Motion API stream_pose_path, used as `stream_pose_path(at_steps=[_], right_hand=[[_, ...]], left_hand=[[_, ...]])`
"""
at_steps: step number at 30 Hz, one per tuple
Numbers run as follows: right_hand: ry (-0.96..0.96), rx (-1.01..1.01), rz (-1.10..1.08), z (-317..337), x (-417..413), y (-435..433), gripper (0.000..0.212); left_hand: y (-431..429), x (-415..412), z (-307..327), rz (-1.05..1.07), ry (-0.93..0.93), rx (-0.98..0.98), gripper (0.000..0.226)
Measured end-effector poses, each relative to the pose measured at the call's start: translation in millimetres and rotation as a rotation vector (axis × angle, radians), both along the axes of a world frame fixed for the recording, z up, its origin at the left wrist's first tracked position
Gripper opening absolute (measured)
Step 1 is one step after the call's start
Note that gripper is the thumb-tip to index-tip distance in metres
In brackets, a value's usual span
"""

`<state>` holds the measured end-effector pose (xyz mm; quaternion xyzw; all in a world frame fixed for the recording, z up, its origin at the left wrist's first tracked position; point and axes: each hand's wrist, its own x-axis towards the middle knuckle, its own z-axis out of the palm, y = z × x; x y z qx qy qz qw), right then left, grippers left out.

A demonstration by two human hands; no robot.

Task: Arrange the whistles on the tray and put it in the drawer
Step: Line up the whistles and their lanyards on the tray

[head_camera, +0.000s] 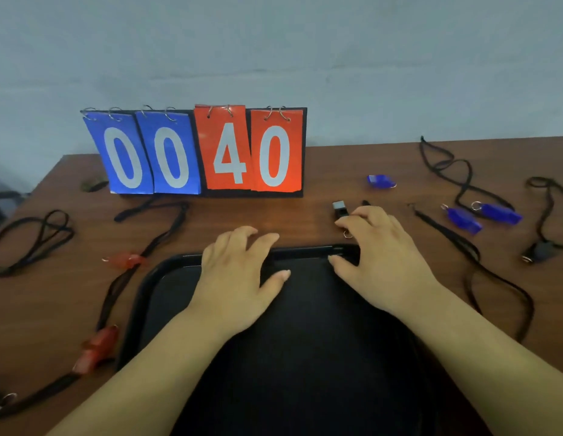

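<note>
The left hand (239, 272) is spread open, laid over the far rim of the tray (305, 251). The right hand (380, 256) is held open over the tray's far right corner, fingertips (343, 222) touching a black whistle (340, 210) just beyond the rim. Red whistles (97, 350) are seen left of the tray, blue whistles (462, 219) well to its right.

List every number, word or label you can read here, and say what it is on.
"0": left blue flip card
"0": right blue flip card
"4": left red flip card
"0": right red flip card
Whistles and tray: no text can be read on them.
</note>
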<state>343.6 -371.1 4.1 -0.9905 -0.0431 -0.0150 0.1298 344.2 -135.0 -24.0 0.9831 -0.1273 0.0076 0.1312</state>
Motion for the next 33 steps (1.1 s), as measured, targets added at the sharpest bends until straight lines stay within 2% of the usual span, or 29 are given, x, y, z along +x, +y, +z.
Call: stream_pose_path(at_steps=[9,11,15,29,33], right_hand=[[-0.117,0.038,0.021,-12,5,-7,0.065],[-0.140,0.063,-0.002,-14,6,-5,0.062],[-0.102,0.074,-0.046,-10,7,1,0.055],[-0.011,0.100,-0.244,-13,57,10,0.051],[-0.046,0.097,-0.219,-20,59,11,0.034]], left_hand=[[-4,3,-4,-0.042,-0.055,0.059,0.060],[-6,3,2,-0.069,-0.016,0.110,0.056],[-2,-5,9,-0.099,0.079,0.149,0.061],[18,2,18,-0.160,0.126,0.022,0.063],[18,3,16,-0.166,0.130,0.056,0.064]])
